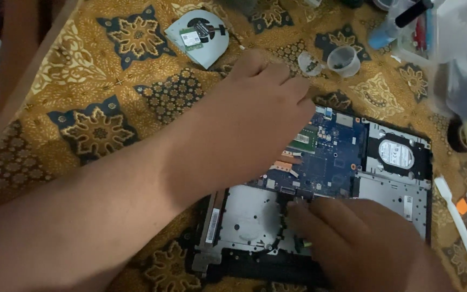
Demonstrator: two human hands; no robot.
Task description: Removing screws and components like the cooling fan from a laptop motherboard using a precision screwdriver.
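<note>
An opened laptop base (401,194) lies on a patterned gold and blue cloth, showing its blue circuit board (331,157) and a round-labelled hard drive (395,154). My left hand (255,113) reaches across from the left and rests over the board's upper left part, fingers curled down; whether it holds anything is hidden. My right hand (352,238) comes in from the lower right, fingertips pressing at the lower edge of the board near the grey metal tray (249,216). Its grip is blurred.
A detached cooling fan (198,35) lies on the cloth at the top. Two small clear cups (344,59) with tiny parts stand beyond the laptop. A white plastic pry tool (458,221) lies at the right, with a clear box of tools (422,32) at top right.
</note>
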